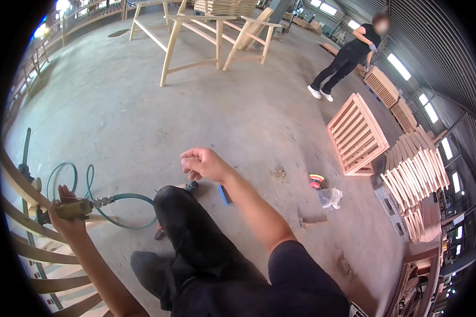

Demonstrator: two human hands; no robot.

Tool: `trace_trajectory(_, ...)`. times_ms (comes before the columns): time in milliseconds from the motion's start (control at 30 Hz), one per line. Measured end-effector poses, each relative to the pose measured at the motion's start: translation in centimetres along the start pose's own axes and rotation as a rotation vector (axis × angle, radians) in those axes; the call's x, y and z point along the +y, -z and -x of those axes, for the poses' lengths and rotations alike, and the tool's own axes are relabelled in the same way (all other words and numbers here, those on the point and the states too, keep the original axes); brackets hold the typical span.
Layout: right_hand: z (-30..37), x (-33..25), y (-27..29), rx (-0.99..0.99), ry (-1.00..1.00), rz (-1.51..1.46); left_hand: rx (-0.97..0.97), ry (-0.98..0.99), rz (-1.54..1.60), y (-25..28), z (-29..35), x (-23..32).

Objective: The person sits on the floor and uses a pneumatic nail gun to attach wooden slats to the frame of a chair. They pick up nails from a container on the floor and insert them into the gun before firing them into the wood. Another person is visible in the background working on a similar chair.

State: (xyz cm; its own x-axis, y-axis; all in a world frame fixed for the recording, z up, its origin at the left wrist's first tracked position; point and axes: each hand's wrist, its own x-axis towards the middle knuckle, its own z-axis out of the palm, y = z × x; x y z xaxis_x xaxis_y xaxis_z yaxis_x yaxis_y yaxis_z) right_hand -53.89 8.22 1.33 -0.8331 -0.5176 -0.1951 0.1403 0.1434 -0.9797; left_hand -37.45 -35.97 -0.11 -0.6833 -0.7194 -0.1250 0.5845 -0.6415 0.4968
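Note:
In my left hand (66, 214) is a yellow-bodied air tool (75, 210), with the fingers wrapped round it. A green air hose (129, 196) runs from its metal coupling and loops over the floor. The tool sits beside a wooden frame with curved slats (53, 285), at the left edge. My right hand (202, 164) hangs in the air above my bent knee, away from the frame. Its fingers are curled towards the thumb; whether something small lies between them cannot be made out.
On the floor to the right lie a small pile of fasteners (280, 173), a red-and-yellow round item (316, 180), a clear plastic bag (330, 198) and a hammer (313, 222). Slatted panels (357, 137) and stacked wooden parts (415, 169) stand farther right. Wooden frames (195, 66) and another person (349, 58) are ahead.

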Motion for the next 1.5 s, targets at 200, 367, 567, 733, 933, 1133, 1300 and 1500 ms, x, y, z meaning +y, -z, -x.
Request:
trace_trajectory(200, -6.5, -1.7, -3.0, -0.224, 0.021, 0.085, -0.072, 0.032, -0.034, 2.5, -2.1, 1.5)
trace_trajectory(367, -15.7, -2.6, -11.4, -0.353, 0.341, 0.232, -0.013, -0.171, -0.121, 3.8, -1.4, 1.4)
trace_trajectory(567, -23.3, -12.8, -24.1, -0.603, 0.839, 0.293, 0.307, -0.192, -0.110, -4.4, 1.1, -0.1)
trace_trajectory(733, -24.5, -19.5, -37.1, -0.873, 1.134, 0.088, 0.381, -0.144, -0.076, -4.4, 2.6, 1.3)
trace_trajectory(933, -19.0, -21.5, -45.1, -1.164, 0.892, -0.329, 0.299, -0.074, 0.036, -3.5, 2.1, 1.4)
trace_trajectory(1133, -19.6, -21.0, -45.4, -1.232, 0.672, -0.397, 0.326, -0.049, 0.024, -4.3, 1.7, 2.1)
trace_trajectory(1300, -19.2, -20.6, -46.3, -1.177, 0.666, -0.450, 0.188, -0.161, 0.013, -3.1, 1.3, 1.6)
trace_trajectory(1500, -18.9, -20.1, -46.5, -1.096, 0.679, -0.465, 0.191, -0.158, -0.006, -2.6, 1.1, 1.6)
